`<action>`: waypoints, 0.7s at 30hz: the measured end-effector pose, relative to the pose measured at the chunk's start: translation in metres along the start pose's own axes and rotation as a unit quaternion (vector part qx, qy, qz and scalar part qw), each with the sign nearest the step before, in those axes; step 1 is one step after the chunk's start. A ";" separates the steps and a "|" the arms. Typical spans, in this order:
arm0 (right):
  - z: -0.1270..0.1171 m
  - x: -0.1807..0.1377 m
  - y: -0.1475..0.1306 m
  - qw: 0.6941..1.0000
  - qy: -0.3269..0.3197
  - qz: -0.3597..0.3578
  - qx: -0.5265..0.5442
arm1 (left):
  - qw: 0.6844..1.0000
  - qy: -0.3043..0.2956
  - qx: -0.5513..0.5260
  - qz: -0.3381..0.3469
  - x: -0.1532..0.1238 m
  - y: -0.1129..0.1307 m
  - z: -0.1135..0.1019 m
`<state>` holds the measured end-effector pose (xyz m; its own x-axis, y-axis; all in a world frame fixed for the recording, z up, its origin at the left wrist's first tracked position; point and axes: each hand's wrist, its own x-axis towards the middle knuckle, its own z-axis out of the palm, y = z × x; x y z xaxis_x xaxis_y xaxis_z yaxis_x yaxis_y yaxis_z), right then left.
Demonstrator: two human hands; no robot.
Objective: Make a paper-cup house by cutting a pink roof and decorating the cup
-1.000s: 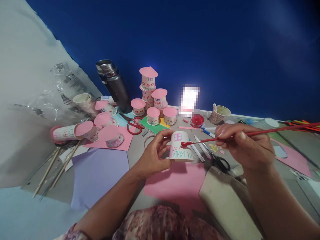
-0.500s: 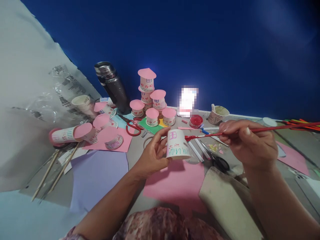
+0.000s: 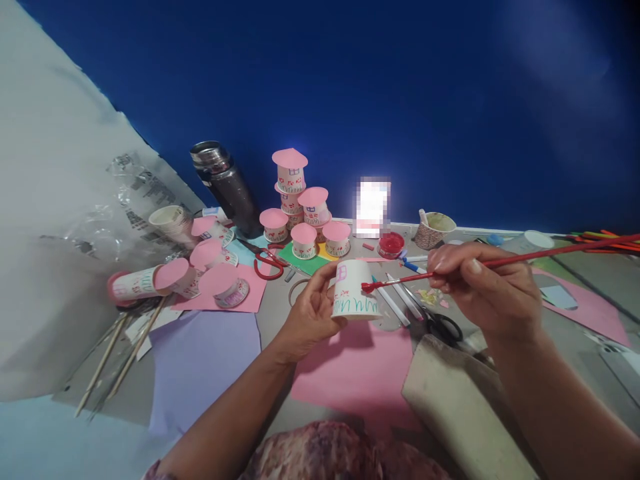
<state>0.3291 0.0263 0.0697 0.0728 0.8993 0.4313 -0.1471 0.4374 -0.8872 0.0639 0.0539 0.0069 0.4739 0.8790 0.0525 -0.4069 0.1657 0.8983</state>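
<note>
My left hand grips an upside-down white paper cup by its left side, above a pink paper sheet. The cup carries a pink window and green grass strokes. My right hand pinches a long red paintbrush. Its red-loaded tip touches the cup's right side, just above the grass. A small open pot of red paint stands behind the cup.
Finished cups with pink lids are stacked at the back beside a dark steel flask. More cups lie at the left on pink paper. Red scissors, black scissors, markers, a lilac sheet and wooden sticks surround my hands.
The brush tip lifted off the cup half a second ago and is back on its right side. My left hand has turned the cup a little, so the window faces further left.
</note>
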 end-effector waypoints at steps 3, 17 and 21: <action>0.000 0.000 0.000 1.000 -0.011 0.003 -0.001 | 1.000 0.009 0.002 -0.010 0.000 0.003 0.002; -0.001 -0.001 0.000 1.000 -0.012 0.012 -0.009 | 0.999 0.022 -0.008 -0.025 0.001 0.001 0.002; 0.001 -0.001 0.001 1.000 -0.014 0.015 -0.015 | 0.999 0.020 -0.004 -0.034 0.001 0.002 0.002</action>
<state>0.3280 0.0258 0.0690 0.0411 0.9117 0.4089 -0.1182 0.4108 -0.9040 0.0652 0.0537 0.0098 0.4690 0.8828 -0.0260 -0.3817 0.2291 0.8954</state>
